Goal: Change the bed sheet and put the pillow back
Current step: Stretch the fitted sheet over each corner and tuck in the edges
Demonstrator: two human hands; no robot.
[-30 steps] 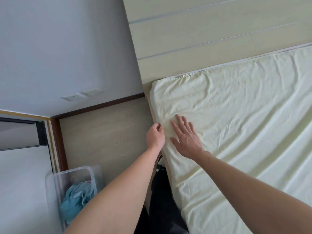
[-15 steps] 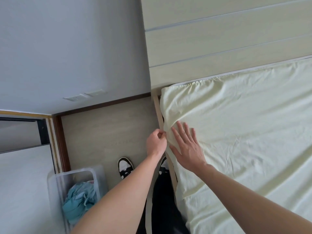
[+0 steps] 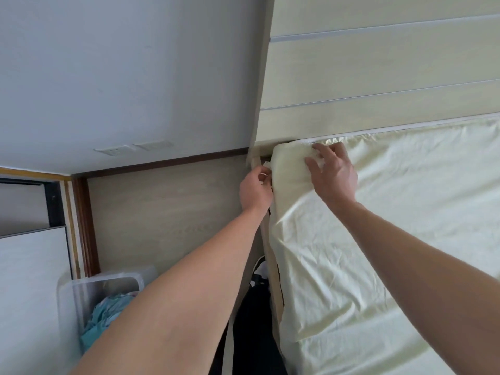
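A pale yellow bed sheet (image 3: 392, 226) covers the mattress, creased near its left edge. My left hand (image 3: 255, 189) pinches the sheet's edge at the mattress's side, just below the top left corner. My right hand (image 3: 334, 175) lies on top of the same corner, fingers bent onto the sheet near the headboard (image 3: 378, 63). Whether those fingers grip the fabric is not clear. No pillow is in view.
A clear plastic bin (image 3: 108, 299) with blue cloth inside stands on the wood floor (image 3: 167, 212) at lower left. A grey wall (image 3: 121, 77) and dark skirting board run behind it. The bed frame's rail (image 3: 274, 293) edges the mattress; my dark trouser leg shows below.
Both hands have slid along the mattress edge up to the top left corner by the headboard. The right hand went from lying flat to bent fingers. The shoe seen earlier is hidden.
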